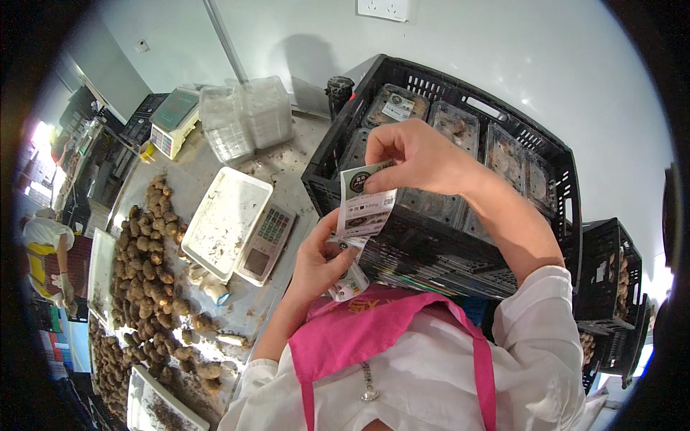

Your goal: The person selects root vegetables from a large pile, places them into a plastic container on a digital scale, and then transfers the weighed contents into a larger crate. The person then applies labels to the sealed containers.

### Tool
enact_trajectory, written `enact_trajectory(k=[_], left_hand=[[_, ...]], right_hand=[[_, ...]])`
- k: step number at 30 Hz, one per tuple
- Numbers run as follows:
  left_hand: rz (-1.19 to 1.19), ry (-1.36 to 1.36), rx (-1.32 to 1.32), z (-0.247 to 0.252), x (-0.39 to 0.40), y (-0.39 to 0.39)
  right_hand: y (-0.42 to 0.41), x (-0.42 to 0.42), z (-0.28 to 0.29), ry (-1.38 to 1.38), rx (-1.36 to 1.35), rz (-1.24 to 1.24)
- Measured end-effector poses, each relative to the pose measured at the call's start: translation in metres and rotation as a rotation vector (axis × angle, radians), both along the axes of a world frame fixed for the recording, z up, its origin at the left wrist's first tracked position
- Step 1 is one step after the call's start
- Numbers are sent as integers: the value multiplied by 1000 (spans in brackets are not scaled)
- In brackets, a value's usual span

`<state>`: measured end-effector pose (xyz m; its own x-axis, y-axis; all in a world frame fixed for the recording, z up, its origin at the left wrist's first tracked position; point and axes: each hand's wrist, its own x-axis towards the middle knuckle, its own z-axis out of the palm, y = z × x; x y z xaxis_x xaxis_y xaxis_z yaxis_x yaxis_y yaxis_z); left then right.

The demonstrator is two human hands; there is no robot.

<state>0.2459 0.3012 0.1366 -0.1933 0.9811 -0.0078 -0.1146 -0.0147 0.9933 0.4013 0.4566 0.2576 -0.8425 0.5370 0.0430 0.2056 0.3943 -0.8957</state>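
A strip of printed labels (368,207) runs between my two hands in front of my chest. My right hand (412,156) pinches its upper end between thumb and fingers. Lower down, my left hand (319,264) grips the strip, and a curled length (351,284) hangs beneath it. Just beyond my hands stands a large black plastic crate (318,161) with several clear plastic clamshell boxes in it. One clamshell box (389,105) near the crate's back corner bears a label like those on the strip. My right forearm crosses over the crate and hides part of it.
To the left, a metal table (237,312) carries a heap of brown taro-like tubers (151,258), a digital scale (262,248) with a white tray (229,218), stacked clear containers (245,118) and another scale (173,121). A co-worker (48,242) stands at far left. More black crates (604,275) are stacked right.
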Motion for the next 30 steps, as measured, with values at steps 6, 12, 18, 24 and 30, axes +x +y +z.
enact_trajectory(k=[6, 12, 18, 24, 30], left_hand=[[-32, -11, 45, -18, -8, 1], [-8, 81, 60, -15, -7, 0], [5, 104, -59, -11, -11, -3], [-150, 32, -3, -11, -4, -5], [-234, 72, -58, -9, -1, -3]], right_hand=[[-14, -5, 0, 22, 52, -54], [-14, -4, -4, 153, 284, -152], [-14, -1, 1, 184, 289, -221], [2, 8, 11, 378, 507, -364], [15, 32, 35, 436, 575, -580]])
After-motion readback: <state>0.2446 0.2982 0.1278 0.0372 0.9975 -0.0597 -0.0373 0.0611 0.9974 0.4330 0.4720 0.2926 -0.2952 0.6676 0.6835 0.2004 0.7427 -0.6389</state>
